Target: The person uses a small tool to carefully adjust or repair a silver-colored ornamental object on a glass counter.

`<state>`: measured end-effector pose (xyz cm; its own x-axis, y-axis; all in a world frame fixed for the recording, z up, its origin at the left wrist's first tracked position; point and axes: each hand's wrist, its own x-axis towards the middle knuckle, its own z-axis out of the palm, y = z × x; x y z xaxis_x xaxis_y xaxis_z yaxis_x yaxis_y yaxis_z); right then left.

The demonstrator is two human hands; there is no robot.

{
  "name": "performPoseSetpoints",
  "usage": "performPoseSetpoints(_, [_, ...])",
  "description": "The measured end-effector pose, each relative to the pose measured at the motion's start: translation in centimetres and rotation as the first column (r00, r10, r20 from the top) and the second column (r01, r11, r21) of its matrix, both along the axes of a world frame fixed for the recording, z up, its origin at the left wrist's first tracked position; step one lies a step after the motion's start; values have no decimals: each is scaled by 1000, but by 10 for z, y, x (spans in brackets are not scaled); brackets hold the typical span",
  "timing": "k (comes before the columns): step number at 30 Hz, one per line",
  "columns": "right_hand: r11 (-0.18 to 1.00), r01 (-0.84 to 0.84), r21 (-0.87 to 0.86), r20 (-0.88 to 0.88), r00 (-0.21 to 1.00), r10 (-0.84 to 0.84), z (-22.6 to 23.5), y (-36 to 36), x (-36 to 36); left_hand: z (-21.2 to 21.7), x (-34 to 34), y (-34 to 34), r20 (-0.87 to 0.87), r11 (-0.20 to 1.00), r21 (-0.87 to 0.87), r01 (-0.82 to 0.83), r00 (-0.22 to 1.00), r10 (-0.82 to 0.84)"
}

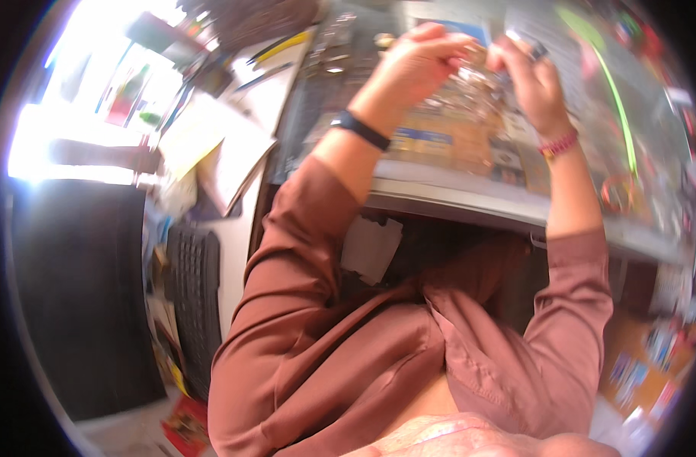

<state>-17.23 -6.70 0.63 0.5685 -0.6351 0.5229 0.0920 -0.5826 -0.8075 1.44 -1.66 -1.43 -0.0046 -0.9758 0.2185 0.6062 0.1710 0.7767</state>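
Both my hands are raised over a glass-topped counter [432, 174]. My left hand [420, 65], with a dark band on its wrist, has thumb and fingertips pinched together. Close by on its right, my right hand [537, 82] is also closed in a pinch; it wears a dark ring and a pinkish-red bracelet. A shiny, see-through crinkled piece [473, 87] with a coppery gleam shows between and below the fingertips. It seems to be gripped by both hands. Motion blur hides its exact kind. Brown and blue printed items [462, 141] lie beneath it.
A bright green strip [618, 107] and a reddish-orange loop [616, 193] lie on the counter's right. To the left are papers [237, 156], a yellow pen-like item [281, 46], a black keyboard [195, 282] and a large dark panel [81, 297]. Shiny small pieces [336, 57] sit left of my hands.
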Motion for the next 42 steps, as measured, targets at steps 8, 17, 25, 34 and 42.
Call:
performPoseSetpoints(8, [986, 154, -62, -84, 984, -159, -4, 10, 8, -10, -8, -3, 110, 971, -60, -231, 965, 236])
performPoseSetpoints(17, [954, 192, -230, -53, 976, -209, -19, -2, 7, 8, -18, 17, 160, 976, 44, -214, 966, 205])
performPoseSetpoints(25, [892, 291, -347, 14, 952, -305, -20, 0, 1, 9, -22, 11, 243, 974, 16, -224, 946, 214])
performPoseSetpoints(34, [873, 264, -411, 27, 960, -278, -3, 21, 17, -2, -15, 3, -161, 999, 41, -8, 987, 14])
performPoseSetpoints(42, [866, 218, -450, -73, 958, -279, 5, 34, 17, 3, -14, 8, -167, 996, 56, -62, 983, 71])
